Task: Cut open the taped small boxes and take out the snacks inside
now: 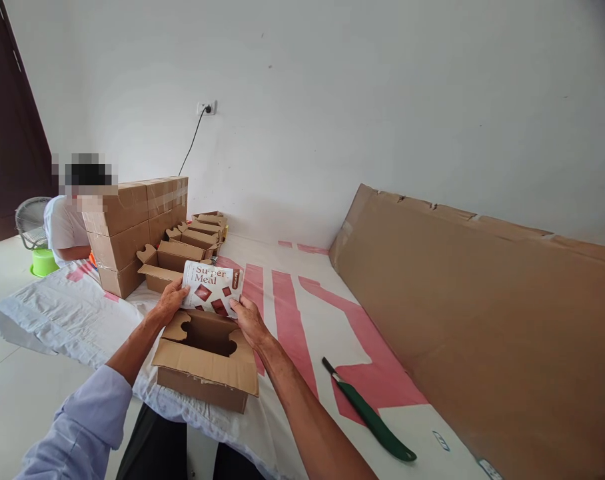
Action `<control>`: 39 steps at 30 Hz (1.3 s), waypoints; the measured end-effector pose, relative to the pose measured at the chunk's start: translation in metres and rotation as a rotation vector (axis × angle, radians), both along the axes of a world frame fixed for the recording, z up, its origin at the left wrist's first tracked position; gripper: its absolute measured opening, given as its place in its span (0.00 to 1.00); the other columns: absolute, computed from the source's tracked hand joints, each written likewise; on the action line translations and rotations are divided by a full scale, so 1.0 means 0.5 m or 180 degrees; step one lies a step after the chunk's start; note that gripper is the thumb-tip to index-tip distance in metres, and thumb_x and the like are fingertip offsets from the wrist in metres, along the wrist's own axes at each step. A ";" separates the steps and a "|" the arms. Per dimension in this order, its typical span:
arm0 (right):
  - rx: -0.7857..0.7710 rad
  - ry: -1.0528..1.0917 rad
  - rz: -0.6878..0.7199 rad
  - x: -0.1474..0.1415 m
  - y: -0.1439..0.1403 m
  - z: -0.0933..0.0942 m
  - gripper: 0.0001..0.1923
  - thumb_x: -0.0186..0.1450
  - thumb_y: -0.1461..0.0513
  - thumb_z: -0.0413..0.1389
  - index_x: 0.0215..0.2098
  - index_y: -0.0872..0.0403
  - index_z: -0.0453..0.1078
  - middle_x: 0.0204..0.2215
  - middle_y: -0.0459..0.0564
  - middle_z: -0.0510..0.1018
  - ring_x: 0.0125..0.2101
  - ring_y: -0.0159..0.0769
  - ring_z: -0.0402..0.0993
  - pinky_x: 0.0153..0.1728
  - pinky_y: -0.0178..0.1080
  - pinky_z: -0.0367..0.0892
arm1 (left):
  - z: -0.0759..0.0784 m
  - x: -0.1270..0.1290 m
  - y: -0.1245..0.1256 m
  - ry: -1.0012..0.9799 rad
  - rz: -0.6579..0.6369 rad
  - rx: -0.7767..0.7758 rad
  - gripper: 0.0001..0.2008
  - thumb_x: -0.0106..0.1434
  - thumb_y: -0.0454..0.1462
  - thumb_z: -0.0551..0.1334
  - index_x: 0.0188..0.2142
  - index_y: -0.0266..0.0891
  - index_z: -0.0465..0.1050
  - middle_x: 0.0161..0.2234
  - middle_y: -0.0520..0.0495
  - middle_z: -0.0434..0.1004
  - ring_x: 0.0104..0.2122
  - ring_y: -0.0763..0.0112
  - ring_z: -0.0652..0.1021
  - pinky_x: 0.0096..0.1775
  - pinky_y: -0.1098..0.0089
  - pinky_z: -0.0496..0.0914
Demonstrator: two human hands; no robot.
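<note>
Between both hands is a white food packet (213, 287) printed "Su-per Meal" with dark red squares. My left hand (171, 300) grips its left edge. At its lower right edge is my right hand (250, 321), thumb on the front face. Directly below the packet stands a cardboard box (202, 390) with its flaps folded out; its dark inside shows only in part. To the right of my right arm a long green-sheathed knife (372, 417) with a dark handle lies on the cloth.
A row of opened boxes (182, 252) runs back toward the wall. Stacked sealed boxes (127, 233) rise at left, with a person (65, 227) behind them. A large cardboard sheet (472, 313) leans at right. White and pink cloth (292, 320) covers the table.
</note>
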State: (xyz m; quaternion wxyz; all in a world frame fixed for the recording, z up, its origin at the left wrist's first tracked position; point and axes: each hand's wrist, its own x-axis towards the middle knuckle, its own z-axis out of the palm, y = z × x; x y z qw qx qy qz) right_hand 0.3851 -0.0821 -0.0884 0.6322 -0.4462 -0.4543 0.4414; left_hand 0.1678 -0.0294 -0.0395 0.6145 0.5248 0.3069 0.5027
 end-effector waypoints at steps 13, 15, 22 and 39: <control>0.0159 0.0729 0.0677 -0.017 -0.095 0.059 0.26 0.58 0.46 0.71 0.49 0.50 0.78 0.48 0.52 0.87 0.49 0.48 0.83 0.54 0.50 0.76 | 0.022 -0.014 -0.068 -0.0093 -0.0146 0.0169 0.33 0.52 0.50 0.78 0.52 0.34 0.80 0.44 0.39 0.87 0.37 0.60 0.84 0.37 0.68 0.75; 0.0108 0.0788 0.0719 -0.017 -0.111 0.067 0.26 0.57 0.48 0.73 0.49 0.49 0.78 0.47 0.51 0.87 0.48 0.47 0.84 0.53 0.50 0.77 | 0.030 -0.016 -0.084 -0.0013 -0.0225 0.0248 0.33 0.54 0.52 0.77 0.53 0.34 0.79 0.44 0.39 0.86 0.36 0.61 0.83 0.37 0.68 0.75; -0.0021 0.0654 0.0281 0.026 -0.158 0.068 0.27 0.56 0.48 0.74 0.49 0.49 0.79 0.46 0.50 0.88 0.45 0.45 0.85 0.50 0.47 0.80 | 0.056 -0.075 -0.166 0.2487 0.0167 0.1369 0.23 0.62 0.48 0.69 0.53 0.40 0.77 0.53 0.39 0.81 0.52 0.50 0.80 0.54 0.53 0.74; -0.0066 0.0148 -0.0559 0.066 -0.282 0.111 0.30 0.56 0.46 0.74 0.53 0.47 0.79 0.49 0.53 0.86 0.49 0.48 0.84 0.49 0.48 0.81 | 0.081 -0.064 -0.287 0.5309 0.0076 0.0886 0.28 0.60 0.43 0.70 0.57 0.40 0.65 0.55 0.35 0.76 0.53 0.39 0.80 0.49 0.48 0.74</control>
